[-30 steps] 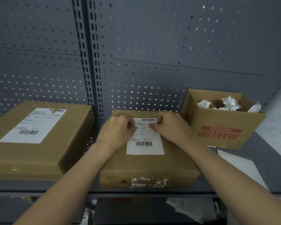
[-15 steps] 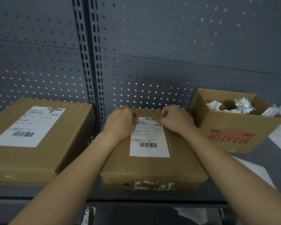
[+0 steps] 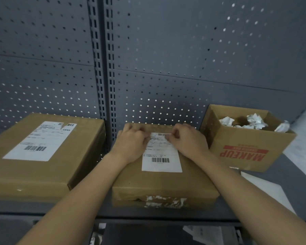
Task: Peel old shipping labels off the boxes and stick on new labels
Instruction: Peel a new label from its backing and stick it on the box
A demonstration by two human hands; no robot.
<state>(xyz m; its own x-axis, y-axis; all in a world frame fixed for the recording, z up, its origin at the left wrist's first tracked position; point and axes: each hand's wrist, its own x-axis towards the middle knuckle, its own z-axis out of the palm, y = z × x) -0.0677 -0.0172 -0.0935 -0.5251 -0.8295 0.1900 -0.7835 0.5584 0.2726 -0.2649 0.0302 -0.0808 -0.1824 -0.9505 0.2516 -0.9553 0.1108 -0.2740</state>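
Left hand (image 3: 132,144) rested with curled fingers at the upper left edge of the label (image 3: 162,156); whether it gripped the paper I cannot tell. Right hand (image 3: 187,140) pinched the upper right corner. The label lay on the middle box (image 3: 162,183) on the shelf (image 3: 297,177).

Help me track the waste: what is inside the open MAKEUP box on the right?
Crumpled white paper wads lie inside the MAKEUP box. Its front wall hides whatever is deeper down.
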